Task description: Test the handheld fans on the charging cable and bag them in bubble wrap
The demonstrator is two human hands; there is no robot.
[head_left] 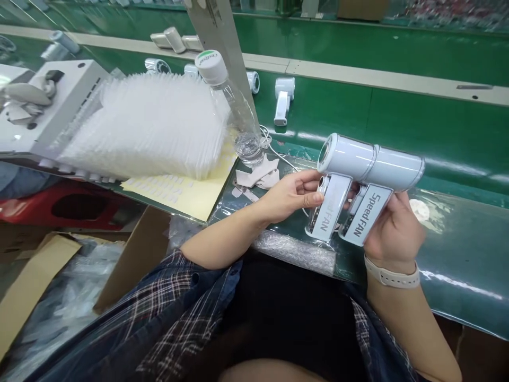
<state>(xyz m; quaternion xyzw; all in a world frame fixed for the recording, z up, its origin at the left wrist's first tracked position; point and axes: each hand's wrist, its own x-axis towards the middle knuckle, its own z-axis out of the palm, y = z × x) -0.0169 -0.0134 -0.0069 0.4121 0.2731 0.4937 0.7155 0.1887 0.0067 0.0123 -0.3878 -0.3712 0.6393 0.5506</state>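
Observation:
Two pale blue handheld fans are held side by side above the bench, their round heads meeting end to end. My left hand (296, 196) grips the left fan (332, 207) by its handle, thumb on the near side and fingers partly hidden behind. Wrapped around the handle of the right fan (368, 212) from the right is my right hand (397, 228), with a light watch strap at the wrist. Dark "SpeedFAN" lettering runs along the right handle; on the left one only part of the lettering reads clearly.
Left of my hands stand a clear plastic bottle (242, 116), a thick stack of white translucent sleeves (155, 122) and a yellow label sheet (199, 196). Another fan (283, 101) lies on the green surface beyond. A cardboard box (131, 260) with clear plastic sits at lower left.

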